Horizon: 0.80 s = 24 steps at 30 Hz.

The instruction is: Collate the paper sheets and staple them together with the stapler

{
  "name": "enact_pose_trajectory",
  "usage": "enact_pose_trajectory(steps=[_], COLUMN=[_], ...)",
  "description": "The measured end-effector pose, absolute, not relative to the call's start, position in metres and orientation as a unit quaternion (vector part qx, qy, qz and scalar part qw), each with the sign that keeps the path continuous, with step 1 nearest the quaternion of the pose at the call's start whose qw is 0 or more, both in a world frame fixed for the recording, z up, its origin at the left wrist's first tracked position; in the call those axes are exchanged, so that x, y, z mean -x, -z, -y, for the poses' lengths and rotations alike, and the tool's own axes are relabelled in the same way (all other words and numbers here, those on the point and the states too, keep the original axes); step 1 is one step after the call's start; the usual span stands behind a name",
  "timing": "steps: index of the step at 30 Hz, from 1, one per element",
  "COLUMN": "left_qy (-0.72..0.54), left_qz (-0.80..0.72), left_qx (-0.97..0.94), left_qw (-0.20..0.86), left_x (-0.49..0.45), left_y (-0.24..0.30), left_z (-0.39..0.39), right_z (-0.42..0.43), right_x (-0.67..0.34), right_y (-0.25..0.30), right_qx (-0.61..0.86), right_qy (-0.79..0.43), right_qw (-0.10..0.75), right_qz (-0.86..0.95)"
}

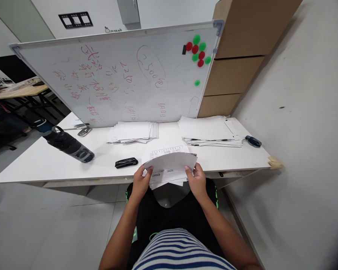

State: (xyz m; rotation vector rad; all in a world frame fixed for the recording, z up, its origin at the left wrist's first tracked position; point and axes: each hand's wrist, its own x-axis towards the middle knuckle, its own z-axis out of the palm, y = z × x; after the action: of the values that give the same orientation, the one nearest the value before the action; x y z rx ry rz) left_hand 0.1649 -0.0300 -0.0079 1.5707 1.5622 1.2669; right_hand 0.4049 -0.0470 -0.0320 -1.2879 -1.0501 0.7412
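Observation:
Between my two hands is a loose bundle of paper sheets, held over the table's front edge. The top sheet bows upward, and the lower sheets fan out unevenly with some print showing. My left hand pinches the bundle's left side, thumb on top. On the right side my right hand grips it the same way. Just behind the bundle a printed sheet lies on the tabletop, partly covered. A black stapler rests to the left of my left hand.
Two paper stacks, a left one and a right one, lie before a leaning whiteboard. A dark bottle stands at left near a grey object. Cardboard boxes and a dark blue object are at right.

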Motion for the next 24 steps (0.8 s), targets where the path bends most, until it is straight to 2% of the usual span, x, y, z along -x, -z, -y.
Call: enact_pose_trajectory(steps=[7, 14, 17, 20, 21, 24], left_qy=[-0.466, -0.45, -0.504, -0.578, -0.564, -0.414], left_qz=[-0.592, -0.584, -0.564, -0.544, -0.557, -0.639], left_qx=[-0.599, -0.611, -0.58, -0.55, -0.561, -0.633], left_qw=[0.272, 0.287, 0.302, 0.262, 0.236, 0.142], left_x=[-0.154, -0.163, -0.151, -0.116, -0.101, -0.061], left_y=[0.01, 0.005, -0.002, -0.01, -0.012, -0.003], left_z=[0.04, 0.043, 0.043, 0.033, 0.027, 0.001], right_z=[0.058, 0.06, 0.067, 0.075, 0.078, 0.085], right_x=[-0.406, -0.405, -0.415, -0.431, -0.435, -0.442], right_y=[0.029, 0.021, 0.014, 0.01, 0.011, 0.02], right_qx=[0.586, 0.608, 0.638, 0.656, 0.655, 0.635], right_qy=[-0.247, -0.223, -0.207, -0.21, -0.232, -0.351], right_qw=[0.581, 0.543, 0.501, 0.492, 0.5, 0.515], right_qz=[0.508, 0.534, 0.546, 0.533, 0.517, 0.456])
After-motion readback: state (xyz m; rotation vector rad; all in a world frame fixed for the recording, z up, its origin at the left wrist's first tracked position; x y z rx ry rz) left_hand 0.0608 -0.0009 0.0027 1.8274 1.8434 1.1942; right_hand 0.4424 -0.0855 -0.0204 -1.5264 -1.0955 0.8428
